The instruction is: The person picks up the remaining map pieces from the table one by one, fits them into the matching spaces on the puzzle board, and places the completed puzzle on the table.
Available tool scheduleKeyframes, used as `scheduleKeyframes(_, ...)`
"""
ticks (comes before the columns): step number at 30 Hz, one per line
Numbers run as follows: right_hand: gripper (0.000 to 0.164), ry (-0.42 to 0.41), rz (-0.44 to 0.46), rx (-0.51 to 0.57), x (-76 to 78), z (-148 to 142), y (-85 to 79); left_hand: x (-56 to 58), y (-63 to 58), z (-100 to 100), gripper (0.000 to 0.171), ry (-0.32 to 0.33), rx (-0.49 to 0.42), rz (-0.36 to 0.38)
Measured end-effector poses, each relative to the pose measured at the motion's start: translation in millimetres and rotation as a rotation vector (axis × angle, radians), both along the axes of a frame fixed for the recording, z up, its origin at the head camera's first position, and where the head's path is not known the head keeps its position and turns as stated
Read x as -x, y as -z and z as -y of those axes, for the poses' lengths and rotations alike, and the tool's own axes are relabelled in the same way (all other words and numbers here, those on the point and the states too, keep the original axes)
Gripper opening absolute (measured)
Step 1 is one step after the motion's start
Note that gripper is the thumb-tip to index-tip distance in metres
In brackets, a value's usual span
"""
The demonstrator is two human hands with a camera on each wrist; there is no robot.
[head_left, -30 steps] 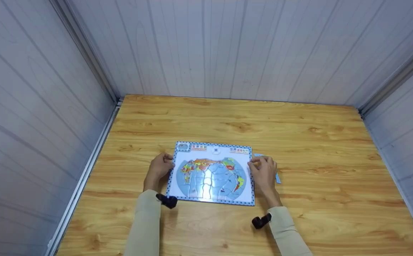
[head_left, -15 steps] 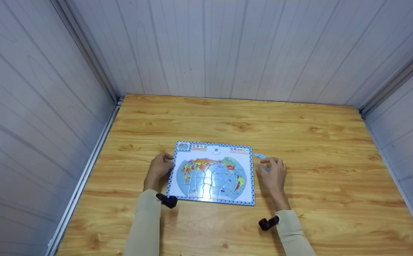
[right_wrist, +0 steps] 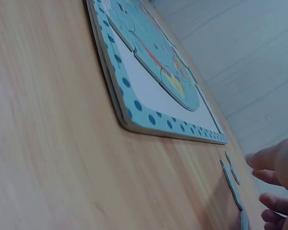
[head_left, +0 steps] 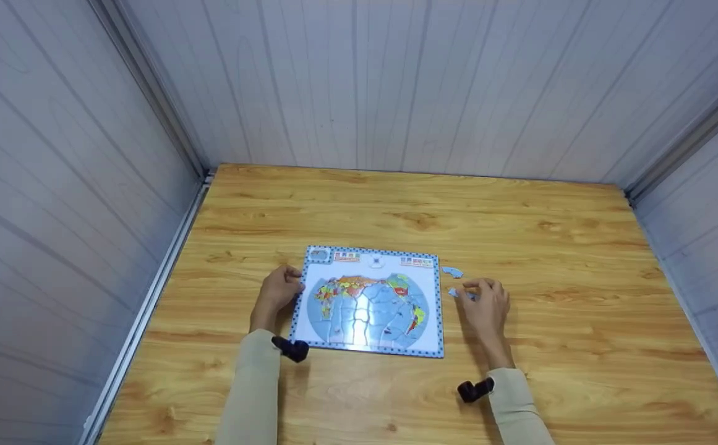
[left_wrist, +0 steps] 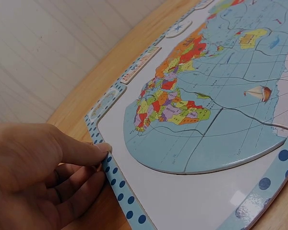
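Observation:
A world map jigsaw puzzle (head_left: 365, 303) lies flat on the table, its blue oval map inside a white board with a dotted border (left_wrist: 125, 189). My left hand (head_left: 278, 289) grips the board's left edge, thumb on the border and the other fingers curled at its side. To the right of the board are loose blue puzzle pieces: one (head_left: 453, 272) by the upper right corner and others lower down, one strip (right_wrist: 231, 184) showing in the right wrist view. My right hand (head_left: 487, 306) hovers over these lower pieces, thumb and fingers apart, partly hiding them.
The wood-grain table (head_left: 581, 296) is bounded by pale panel walls (head_left: 383, 86) at the back and both sides. A dark wrist camera (head_left: 476, 390) is strapped at each sleeve.
My right hand has moved right from the board's edge to over the loose pieces, uncovering the upper one. My left hand and the puzzle stay put.

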State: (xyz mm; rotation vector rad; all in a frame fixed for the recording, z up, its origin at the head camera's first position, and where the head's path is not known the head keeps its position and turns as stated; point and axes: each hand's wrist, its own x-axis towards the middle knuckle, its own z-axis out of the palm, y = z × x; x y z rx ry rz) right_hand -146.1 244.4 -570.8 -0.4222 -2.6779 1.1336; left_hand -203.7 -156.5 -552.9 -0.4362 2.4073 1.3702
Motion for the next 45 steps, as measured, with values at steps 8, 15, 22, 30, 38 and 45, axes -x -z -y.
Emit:
scheduleKeyframes(8,0.03,-0.037,0.068,-0.021,-3.0,-3.9,1.1,0.8,0.6,-0.7,0.028,-0.012,-0.006,0.012)
scheduleKeyframes(15,0.026,-0.032,0.076,-0.058,-3.6,-4.1,2.0,1.3,0.7,-1.9,0.027,-0.026,-0.016,0.034)
scheduleKeyframes(22,0.022,-0.041,0.074,-0.101,-4.0,-6.1,4.1,0.7,1.2,-1.5,0.027,-0.019,-0.014,0.032)
scheduleKeyframes(30,0.023,-0.059,0.085,-0.114,-1.3,-7.9,3.5,-0.8,0.6,-0.5,0.028,0.01,-0.003,-0.002)
scheduleKeyframes(38,0.023,-0.058,0.101,-0.133,1.3,-8.6,4.4,0.3,1.5,-0.2,0.028,0.008,-0.004,-0.004)
scheduleKeyframes(45,0.022,-0.065,0.108,-0.133,0.8,-8.0,3.9,0.1,1.8,-0.8,0.027,-0.005,-0.007,0.028)
